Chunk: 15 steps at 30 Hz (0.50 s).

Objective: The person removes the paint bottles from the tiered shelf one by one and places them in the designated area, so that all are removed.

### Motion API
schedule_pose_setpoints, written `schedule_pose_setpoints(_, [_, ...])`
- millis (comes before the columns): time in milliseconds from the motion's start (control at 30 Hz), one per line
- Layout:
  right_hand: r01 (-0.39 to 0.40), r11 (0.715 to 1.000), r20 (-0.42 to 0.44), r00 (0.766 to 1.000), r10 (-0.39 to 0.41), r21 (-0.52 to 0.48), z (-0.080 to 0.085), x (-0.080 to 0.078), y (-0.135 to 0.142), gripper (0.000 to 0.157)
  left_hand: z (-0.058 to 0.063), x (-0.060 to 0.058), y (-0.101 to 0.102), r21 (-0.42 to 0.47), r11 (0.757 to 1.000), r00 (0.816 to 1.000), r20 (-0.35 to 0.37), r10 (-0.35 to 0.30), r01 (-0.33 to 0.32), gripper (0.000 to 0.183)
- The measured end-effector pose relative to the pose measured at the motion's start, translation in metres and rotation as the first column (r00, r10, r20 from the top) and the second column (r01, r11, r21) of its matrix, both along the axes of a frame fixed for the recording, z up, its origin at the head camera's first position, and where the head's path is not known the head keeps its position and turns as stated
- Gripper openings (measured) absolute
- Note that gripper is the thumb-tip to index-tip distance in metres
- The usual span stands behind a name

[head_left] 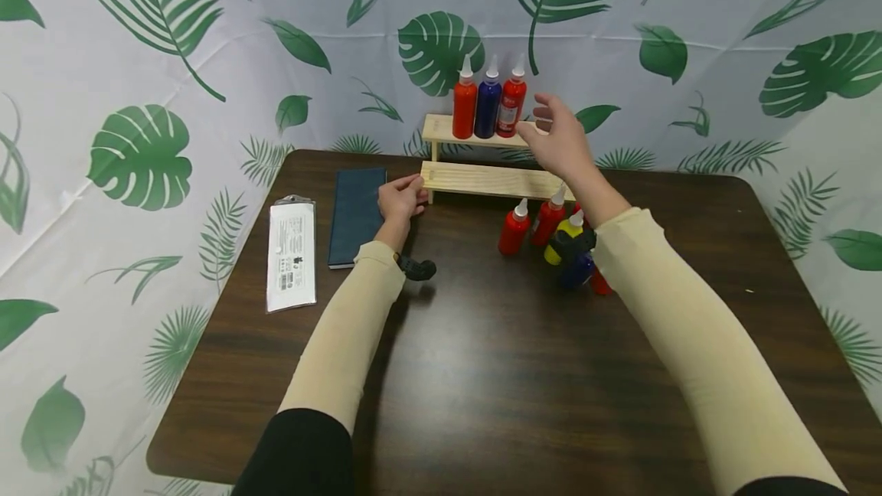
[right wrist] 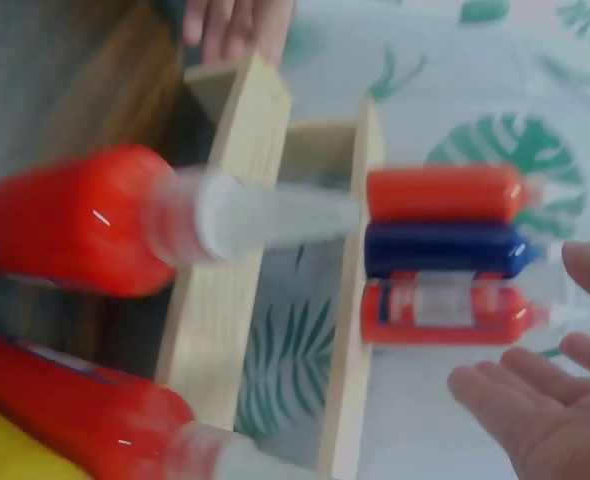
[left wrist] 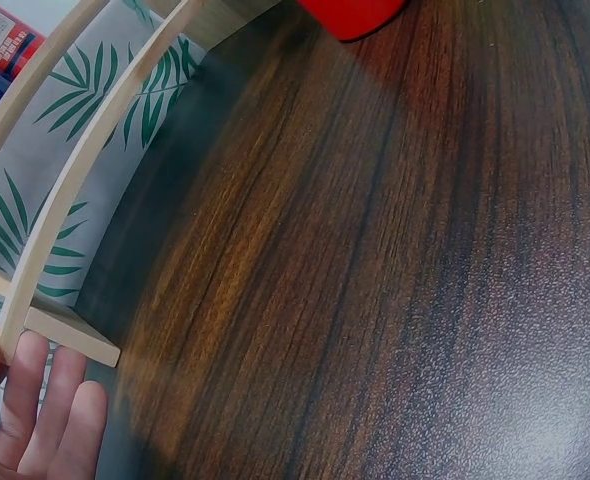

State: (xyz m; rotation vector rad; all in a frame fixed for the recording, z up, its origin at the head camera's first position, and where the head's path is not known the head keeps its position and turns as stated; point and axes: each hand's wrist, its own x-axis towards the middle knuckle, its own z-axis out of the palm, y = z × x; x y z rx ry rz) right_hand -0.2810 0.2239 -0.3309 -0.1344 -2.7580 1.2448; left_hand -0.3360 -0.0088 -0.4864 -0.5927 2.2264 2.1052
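A two-tier wooden rack (head_left: 482, 177) stands at the back of the table. On its upper tier, side by side, are an orange-red bottle (head_left: 464, 109), a dark blue bottle (head_left: 488, 108) and a red bottle (head_left: 511, 106) with a label, all with white nozzle caps. My right hand (head_left: 560, 142) is just right of the labelled bottle, fingers apart and holding nothing; the right wrist view (right wrist: 545, 410) shows a gap between them. With thumb and fingers, my left hand (head_left: 401, 199) pinches the left end of the lower tier, seen also in the left wrist view (left wrist: 45, 410).
Several more bottles stand in front of the rack's right side, among them a red one (head_left: 514, 230) and a yellow one (head_left: 563, 239), partly hidden by my right wrist. A dark blue notebook (head_left: 356, 213) and a white package (head_left: 292, 255) lie at the left. Leaf-patterned cloth hangs behind.
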Motion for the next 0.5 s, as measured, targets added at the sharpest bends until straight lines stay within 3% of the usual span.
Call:
schedule_pose_setpoints(233, [0.012,0.998,0.075,0.997,-0.008,-0.059,-0.009,-0.052,0.002,0.072,0.000,-0.001,-0.002,0.001,1.000,1.000,0.012,-0.005,0.005,0.020])
schedule_pose_setpoints(500, [0.043,0.991,0.055,0.998,-0.036,-0.128,-0.023,-0.076,-0.002,0.066,-0.001,-0.004,-0.002,-0.004,1.000,1.000,0.016,-0.003,0.003,0.020])
